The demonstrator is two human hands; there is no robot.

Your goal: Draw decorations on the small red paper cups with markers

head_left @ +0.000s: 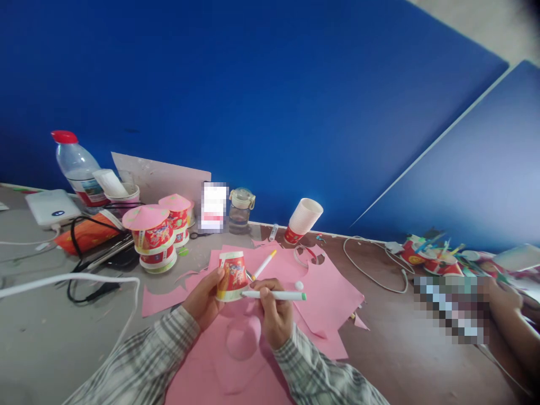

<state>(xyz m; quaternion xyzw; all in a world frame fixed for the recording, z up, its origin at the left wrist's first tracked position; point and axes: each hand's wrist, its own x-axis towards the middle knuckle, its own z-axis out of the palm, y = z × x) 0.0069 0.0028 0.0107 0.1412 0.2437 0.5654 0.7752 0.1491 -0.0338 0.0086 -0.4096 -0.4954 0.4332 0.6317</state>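
Observation:
My left hand (206, 299) is closed around the side of a red printed paper cup (234, 272), which is upside down with its wide rim low. Yellow-green colouring shows along part of that rim. Between the fingers of my right hand (274, 309) is a white marker (283, 295) with a green end pointing right; its tip meets the cup near the rim. Beneath both hands lie pink paper sheets (324, 298) with cut-out holes. Behind the right hand, a second white marker with a yellow end (265, 263) slants upward.
Stacked red cups with pink cone tops (147, 218) stand left, near a bottle (78, 163) and cables. A lidded jar (241, 211), a lit phone (214, 207) and a leaning cup stack (306, 216) stand behind. At right are another person's hand (502, 295) and a blurred device.

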